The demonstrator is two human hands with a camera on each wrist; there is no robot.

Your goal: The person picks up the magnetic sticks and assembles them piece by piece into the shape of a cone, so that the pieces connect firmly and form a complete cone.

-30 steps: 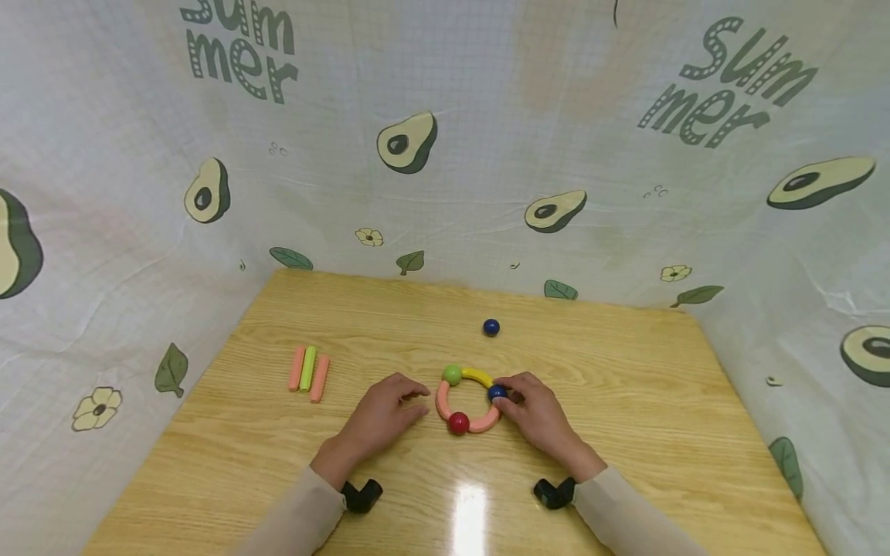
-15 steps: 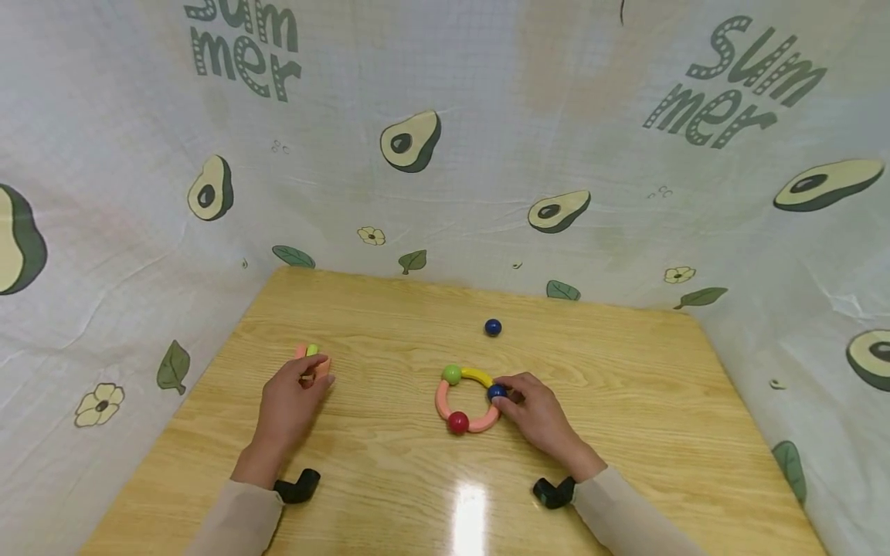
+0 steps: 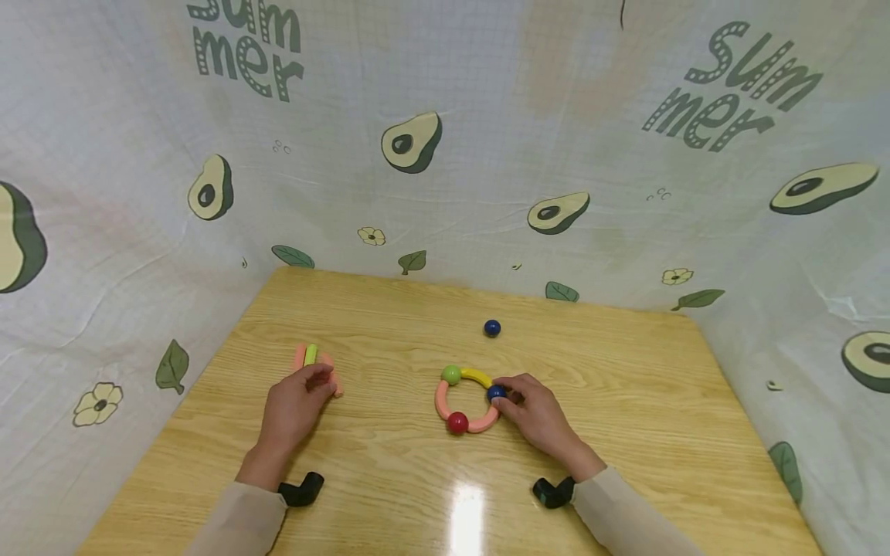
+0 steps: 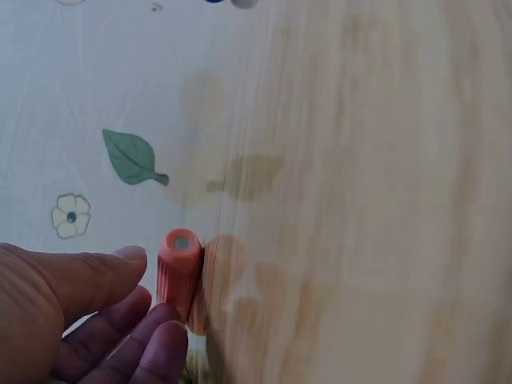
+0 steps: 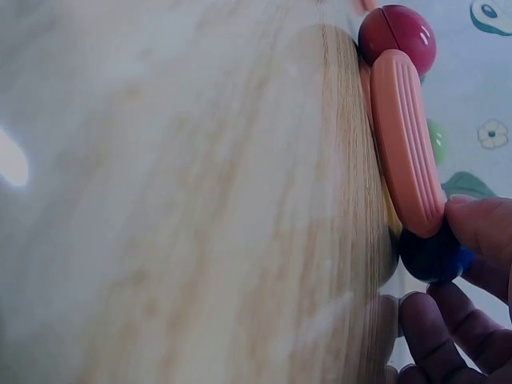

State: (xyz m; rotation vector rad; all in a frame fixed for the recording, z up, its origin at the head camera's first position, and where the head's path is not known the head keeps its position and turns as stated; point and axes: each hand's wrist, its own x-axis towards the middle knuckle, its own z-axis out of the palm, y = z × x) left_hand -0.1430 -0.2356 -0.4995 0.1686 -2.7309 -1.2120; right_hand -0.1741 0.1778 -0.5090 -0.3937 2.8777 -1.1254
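My right hand (image 3: 537,417) pinches a dark blue ball (image 5: 434,254) between thumb and fingers. That ball is part of a ring on the table, joined with a red ball (image 3: 457,422), a green ball (image 3: 451,375), a curved yellow rod (image 3: 477,376) and two curved salmon-pink rods (image 5: 406,144). At the left, my left hand (image 3: 295,405) is beside a loose curved salmon-pink rod (image 3: 337,381). In the left wrist view a gap shows between the thumb and this rod (image 4: 179,276), whose end has a metal disc; the fingertips are right at its lower part.
Another salmon-pink rod (image 3: 300,357) and a yellow-green rod (image 3: 310,355) lie partly hidden behind the left hand. A loose dark blue ball (image 3: 492,328) rests farther back on the wooden table (image 3: 389,479). A printed cloth (image 3: 473,170) encloses the table's back and sides.
My left hand went from beside the ring to the loose rods at the left. The nearest salmon-pink rod has turned and shifted slightly right. My right hand stayed on the blue ball.
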